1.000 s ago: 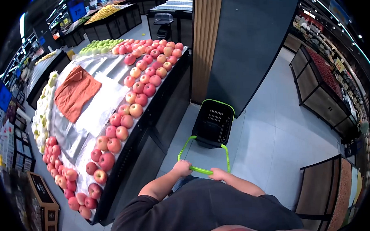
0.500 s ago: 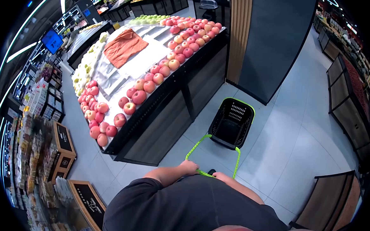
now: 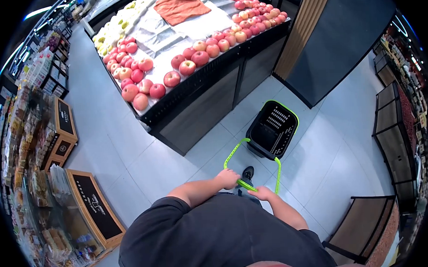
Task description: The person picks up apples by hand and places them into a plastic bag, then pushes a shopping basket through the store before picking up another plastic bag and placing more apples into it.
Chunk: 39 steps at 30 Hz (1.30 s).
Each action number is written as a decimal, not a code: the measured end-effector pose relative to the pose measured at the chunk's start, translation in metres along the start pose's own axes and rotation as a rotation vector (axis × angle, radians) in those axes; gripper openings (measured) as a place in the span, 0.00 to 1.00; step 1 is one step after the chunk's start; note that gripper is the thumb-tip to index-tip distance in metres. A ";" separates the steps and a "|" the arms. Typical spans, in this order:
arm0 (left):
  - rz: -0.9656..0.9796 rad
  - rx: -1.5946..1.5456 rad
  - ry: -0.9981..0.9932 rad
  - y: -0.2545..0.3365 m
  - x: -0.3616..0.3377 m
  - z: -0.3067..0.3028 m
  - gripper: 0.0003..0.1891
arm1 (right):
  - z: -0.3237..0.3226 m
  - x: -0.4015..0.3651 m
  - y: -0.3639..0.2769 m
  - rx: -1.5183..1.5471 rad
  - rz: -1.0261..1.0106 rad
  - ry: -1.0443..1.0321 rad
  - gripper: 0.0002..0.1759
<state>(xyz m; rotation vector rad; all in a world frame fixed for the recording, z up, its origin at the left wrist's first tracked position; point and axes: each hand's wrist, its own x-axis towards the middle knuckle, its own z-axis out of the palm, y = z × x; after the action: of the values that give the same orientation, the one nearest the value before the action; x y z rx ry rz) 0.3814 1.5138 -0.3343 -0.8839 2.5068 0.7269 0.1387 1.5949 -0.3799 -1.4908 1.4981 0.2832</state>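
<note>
A black wheeled shopping basket (image 3: 272, 130) with a green rim stands empty on the grey tiled floor in front of me. Its long green handle (image 3: 235, 157) runs back to my body. My left hand (image 3: 228, 178) and my right hand (image 3: 261, 194) both grip the handle's crossbar, side by side. One dark shoe (image 3: 247, 172) shows between my hands. Left of the basket stands a black display stand (image 3: 207, 93) with rows of red and pink apples (image 3: 187, 67) along its edge.
An orange cloth (image 3: 181, 6) lies on the stand's silver lining. A dark pillar (image 3: 339, 37) rises behind the basket. Wooden crates (image 3: 95, 208) and packed shelves line the left aisle. Dark produce bins (image 3: 391, 140) and a wooden rack (image 3: 361, 227) stand on the right.
The view has swung so the apple stand now sits farther up and away. Basket and handle have turned with me; both hands keep the same grip on the handle.
</note>
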 end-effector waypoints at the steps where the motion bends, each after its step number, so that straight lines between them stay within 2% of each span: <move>1: 0.020 -0.028 -0.009 -0.005 -0.016 0.019 0.20 | 0.020 -0.005 -0.010 0.028 0.009 -0.014 0.43; 3: 0.026 -0.060 0.143 -0.008 -0.048 0.062 0.18 | 0.069 -0.024 -0.028 -0.004 0.056 0.018 0.40; 7: -0.046 -0.092 0.074 0.003 -0.119 0.109 0.21 | 0.148 -0.055 -0.066 -0.006 0.094 0.032 0.35; 10: -0.048 -0.109 -0.017 0.007 -0.154 0.127 0.23 | 0.164 -0.089 -0.086 0.006 0.034 -0.030 0.34; 12: -0.036 -0.095 0.003 0.010 -0.171 0.139 0.25 | 0.172 -0.112 -0.101 0.035 0.043 0.014 0.33; 15: -0.045 -0.054 0.008 0.023 -0.194 0.149 0.26 | 0.201 -0.134 -0.104 0.224 -0.015 0.050 0.32; 18: -0.092 -0.062 -0.019 0.048 -0.218 0.165 0.26 | 0.233 -0.131 -0.091 0.131 -0.093 -0.035 0.31; 21: -0.176 -0.028 0.032 0.073 -0.254 0.188 0.21 | 0.272 -0.132 -0.084 0.030 -0.143 0.013 0.30; 23: -0.160 0.073 0.198 0.089 -0.277 0.220 0.18 | 0.293 -0.145 -0.098 0.016 -0.166 -0.039 0.29; 26: -0.193 0.070 0.107 0.104 -0.306 0.240 0.18 | 0.326 -0.165 -0.115 -0.020 -0.156 -0.095 0.30; 28: -0.204 0.072 0.053 0.115 -0.324 0.247 0.17 | 0.360 -0.177 -0.117 0.026 -0.168 -0.013 0.34; 31: -0.186 0.016 -0.218 0.119 -0.341 0.253 0.17 | 0.379 -0.180 -0.124 0.014 -0.198 -0.120 0.40; 33: -0.179 0.019 -0.180 0.119 -0.355 0.263 0.17 | 0.385 -0.178 -0.137 0.023 -0.231 -0.163 0.41; 35: -0.162 0.020 -0.141 0.115 -0.369 0.273 0.17 | 0.380 -0.180 -0.158 -0.027 -0.240 -0.231 0.38; 37: -0.201 0.045 -0.029 0.103 -0.381 0.282 0.16 | 0.383 -0.180 -0.181 -0.030 -0.216 -0.251 0.38; 39: -0.160 0.039 0.057 0.081 -0.397 0.290 0.16 | 0.392 -0.172 -0.205 -0.019 -0.146 -0.277 0.38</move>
<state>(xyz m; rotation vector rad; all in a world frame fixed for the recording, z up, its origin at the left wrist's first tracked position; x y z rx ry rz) 0.6687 1.9204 -0.3355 -1.0902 2.4556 0.6064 0.4563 1.9471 -0.3589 -1.4998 1.1644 0.3992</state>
